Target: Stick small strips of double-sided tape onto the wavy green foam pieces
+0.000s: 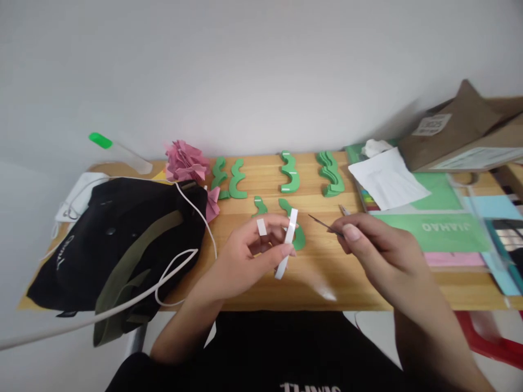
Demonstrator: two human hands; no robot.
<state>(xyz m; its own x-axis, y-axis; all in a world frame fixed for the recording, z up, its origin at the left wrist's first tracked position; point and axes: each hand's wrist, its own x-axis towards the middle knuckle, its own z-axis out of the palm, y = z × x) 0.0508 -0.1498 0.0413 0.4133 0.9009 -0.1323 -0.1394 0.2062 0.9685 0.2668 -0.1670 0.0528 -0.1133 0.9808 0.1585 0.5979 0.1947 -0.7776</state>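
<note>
My left hand point(255, 250) is closed in a pinch on a white strip of tape point(288, 239), held over the wooden table point(318, 272); a small white piece sticks to one finger. Just behind the strip lies a green wavy paper cutout point(297, 228). My right hand point(368, 239) is closed on thin metal tweezers point(324, 224), whose tip points left toward the strip, a short gap away.
More green wavy cutouts point(290, 173) lie in a row at the back, some stacked point(332, 174). A pink paper flower point(186, 162) and a black bag point(118, 239) with a white cable sit left. Coloured paper packs point(441, 228) and a cardboard box point(461, 125) are right.
</note>
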